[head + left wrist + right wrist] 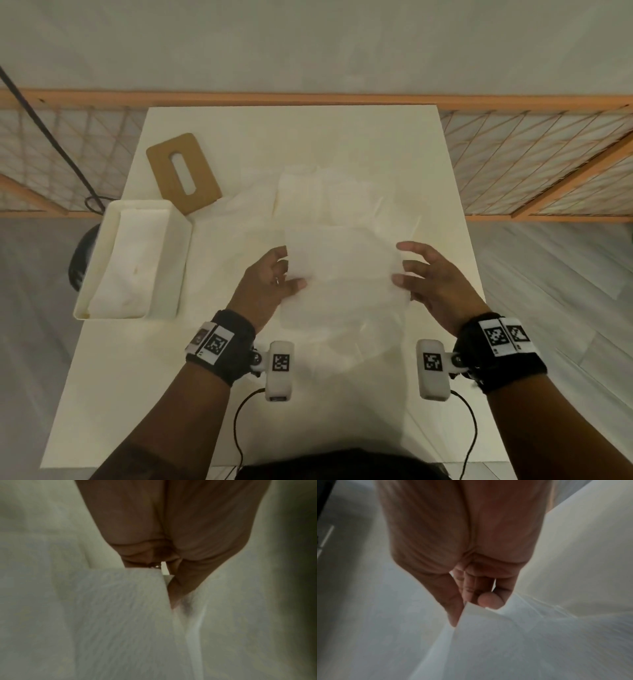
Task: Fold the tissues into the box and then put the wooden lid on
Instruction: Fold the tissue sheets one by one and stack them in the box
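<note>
I saw a thin, matt paper tissue [342,260], a matt brown wooden lid [183,173], a smooth white plastic-looking box [181,253], and a smooth matt cream table [205,394].

Dim warm light, soft shadows; head view bowed at edges; both wrist views blurred, corners dark.

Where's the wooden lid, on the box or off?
Off. The wooden lid lies flat on the table behind the box, whose top is open with tissues inside.

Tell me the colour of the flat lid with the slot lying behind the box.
Light brown wooden lid, plain; clearest in the head view.
</note>
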Demonstrator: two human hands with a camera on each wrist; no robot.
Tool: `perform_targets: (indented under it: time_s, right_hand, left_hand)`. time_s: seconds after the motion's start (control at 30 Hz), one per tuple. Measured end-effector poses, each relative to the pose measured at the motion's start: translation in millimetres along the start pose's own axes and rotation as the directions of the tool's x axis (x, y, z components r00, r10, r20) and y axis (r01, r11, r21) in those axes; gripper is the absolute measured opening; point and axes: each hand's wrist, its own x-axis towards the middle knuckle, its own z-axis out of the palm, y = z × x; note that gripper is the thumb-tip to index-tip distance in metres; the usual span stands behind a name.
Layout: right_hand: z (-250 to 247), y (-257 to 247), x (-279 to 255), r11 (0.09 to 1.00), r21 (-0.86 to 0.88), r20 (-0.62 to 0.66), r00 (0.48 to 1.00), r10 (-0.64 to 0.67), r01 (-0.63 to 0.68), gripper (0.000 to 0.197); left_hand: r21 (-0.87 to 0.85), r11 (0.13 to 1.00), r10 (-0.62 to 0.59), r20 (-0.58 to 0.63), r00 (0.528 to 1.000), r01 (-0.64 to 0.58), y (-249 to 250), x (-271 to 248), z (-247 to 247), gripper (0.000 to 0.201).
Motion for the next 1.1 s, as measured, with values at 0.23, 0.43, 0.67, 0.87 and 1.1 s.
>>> perform_targets:
  time_s: [0.23,0.43,0.67,0.87,1.1]
  right_hand:
    - [25.8,16.8,12.0,0.962,-0.267,-0.067,0.997,0.038,-0.055,0.015]
    - [31.6,28.2,4.0,0.919,-0.383,-0.004,0.995,0.101,-0.094,0.044]
    - [32.9,40.1,-7.4,0.951,-0.261,0.003,0.985,0.171,-0.164,0.037]
    - [43.9,43.7,1.2,0.962,-0.073,-0.027,0.964,0.264,-0.265,0.028]
    - [59.1,47.0,43.9,0.693,-0.718,-0.089,0.996,0.000,-0.064,0.034]
  left_hand:
    - [0.300,0.947,0.119,-0.003,0.993,-0.112,-2.4,-10.2,-21.3,0.042]
    - [0.343,0.930,-0.134,-0.014,0.991,0.131,-16.1,-20.9,-33.0,0.048]
    - [0.224,0.934,-0.281,-0.018,0.960,0.277,-25.2,-37.7,-44.3,0.047]
    - [-0.018,0.940,-0.342,-0.068,0.937,0.342,-35.2,-38.6,-44.7,0.019]
    - [0.603,0.772,-0.050,-0.256,0.965,0.200,-51.2,-28.6,-31.7,0.031]
